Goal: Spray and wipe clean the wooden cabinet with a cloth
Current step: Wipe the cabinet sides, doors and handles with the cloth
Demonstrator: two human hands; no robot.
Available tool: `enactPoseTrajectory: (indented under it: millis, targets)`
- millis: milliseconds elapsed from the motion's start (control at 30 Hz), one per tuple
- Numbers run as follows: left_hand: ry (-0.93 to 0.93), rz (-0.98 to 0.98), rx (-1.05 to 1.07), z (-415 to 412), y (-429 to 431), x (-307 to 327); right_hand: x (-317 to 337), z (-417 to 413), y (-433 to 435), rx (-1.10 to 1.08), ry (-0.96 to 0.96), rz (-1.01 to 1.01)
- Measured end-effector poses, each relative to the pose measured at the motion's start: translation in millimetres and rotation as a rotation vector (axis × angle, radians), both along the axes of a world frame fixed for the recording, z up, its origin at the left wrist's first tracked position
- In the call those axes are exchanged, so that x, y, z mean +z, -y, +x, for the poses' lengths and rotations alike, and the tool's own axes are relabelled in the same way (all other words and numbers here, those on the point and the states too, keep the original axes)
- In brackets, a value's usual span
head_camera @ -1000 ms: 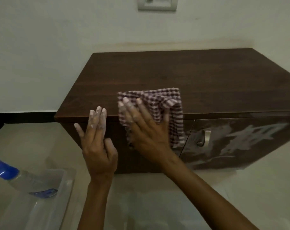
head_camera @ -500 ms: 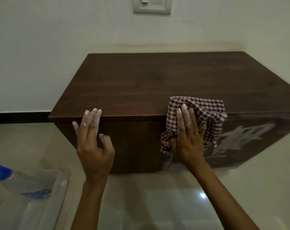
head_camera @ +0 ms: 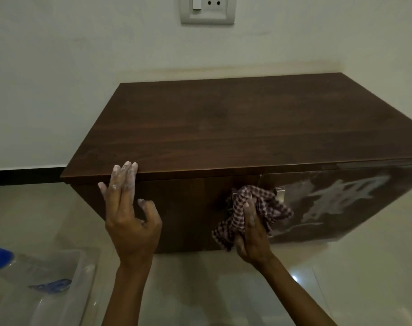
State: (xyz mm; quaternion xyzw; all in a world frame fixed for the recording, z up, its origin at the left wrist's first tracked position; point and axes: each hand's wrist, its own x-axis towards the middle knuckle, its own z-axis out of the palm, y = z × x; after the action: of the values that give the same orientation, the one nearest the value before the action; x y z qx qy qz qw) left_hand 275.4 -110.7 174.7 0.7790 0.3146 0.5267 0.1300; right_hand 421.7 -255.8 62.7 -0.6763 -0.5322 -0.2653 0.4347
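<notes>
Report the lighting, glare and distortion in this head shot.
Head view: dim, warm light; a small bright glare spot on the glossy floor by the right forearm; wide-angle lens bows the cabinet edges; blue-capped bottle at lower left is soft and cut off; white smears on the right door read clearly.

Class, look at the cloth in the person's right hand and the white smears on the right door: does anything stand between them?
Nothing visible blocks the way. The right hand grips the checked cloth against the cabinet front at the metal handle; the white smears lie just beyond on bare door.
</notes>
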Motion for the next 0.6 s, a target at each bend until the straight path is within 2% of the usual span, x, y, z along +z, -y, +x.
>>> enactPoseTrajectory:
  millis: [167,333,433,600]
  targets:
    - [-0.042,0.019,0.002,4,2,-3,31,7,-27,-0.089,0.032,0.12]
    - [-0.084,0.065,-0.03,7,10,-7,-40,-2,-6,-0.12,0.038,-0.037]
    - [-0.124,0.099,-0.077,11,17,-8,-59,-1,2,-0.149,0.093,-0.099]
    - [-0.153,0.117,-0.127,19,26,-9,-18,0,-17,-0.1,-0.033,0.059]
